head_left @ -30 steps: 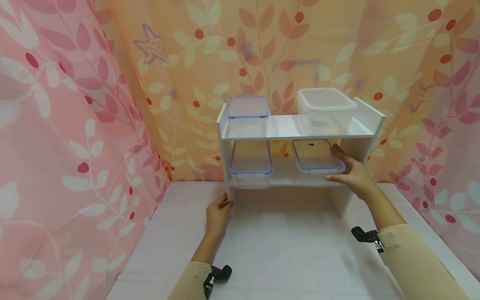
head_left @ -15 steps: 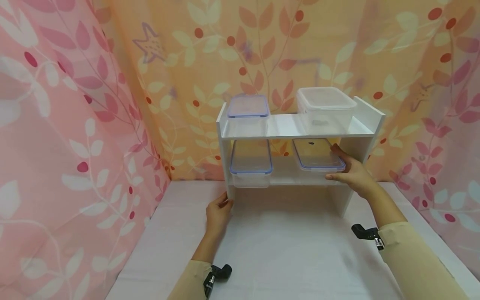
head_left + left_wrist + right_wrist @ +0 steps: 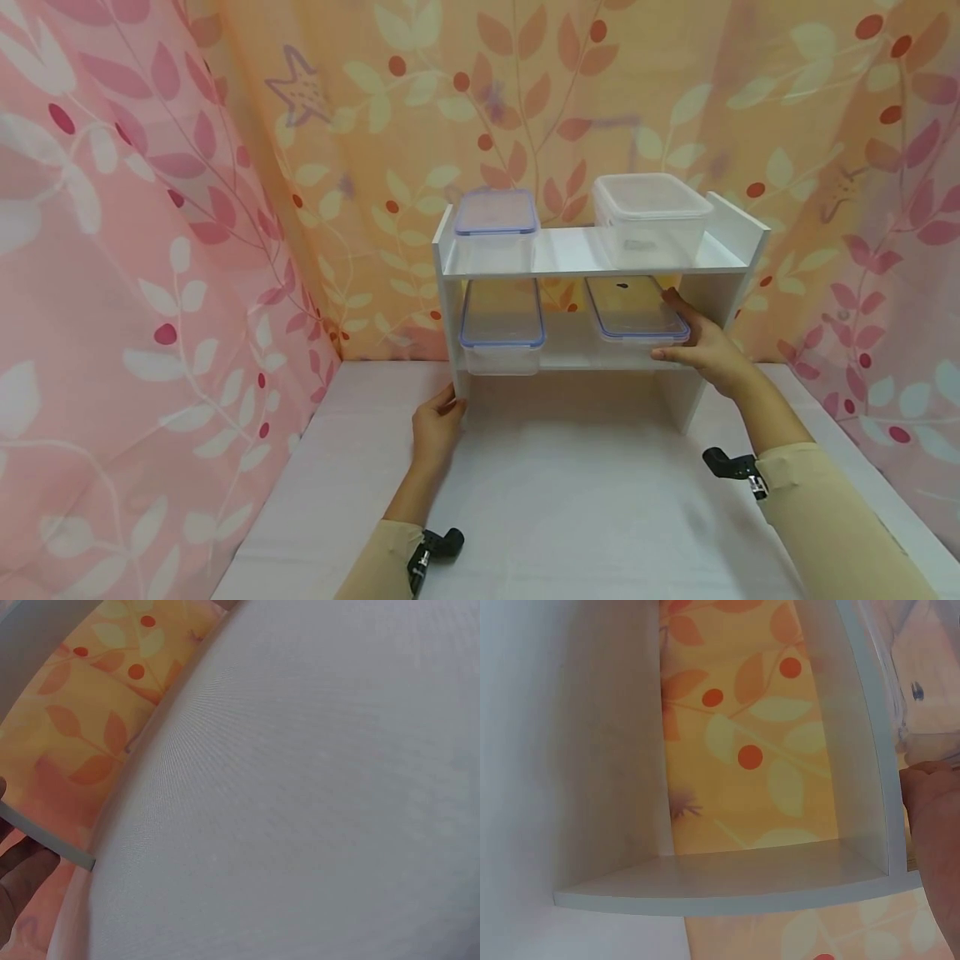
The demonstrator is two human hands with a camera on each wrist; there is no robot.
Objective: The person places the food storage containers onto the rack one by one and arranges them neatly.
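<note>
A white two-tier shelf rack stands on the table. My left hand pinches the lower front edge of its left side panel; in the left wrist view, fingers show on both sides of the panel edge. On the lower tier at right sits a clear food storage box with a blue-rimmed lid. My right hand grips its right side, thumb at the front corner and fingers along the side. In the right wrist view, that hand is partly cut off at the right edge.
Another blue-rimmed box stands on the lower tier at left. The upper tier bears a blue-rimmed box at left and a larger white-lidded box at right. White cloth covers the table; patterned curtains enclose it.
</note>
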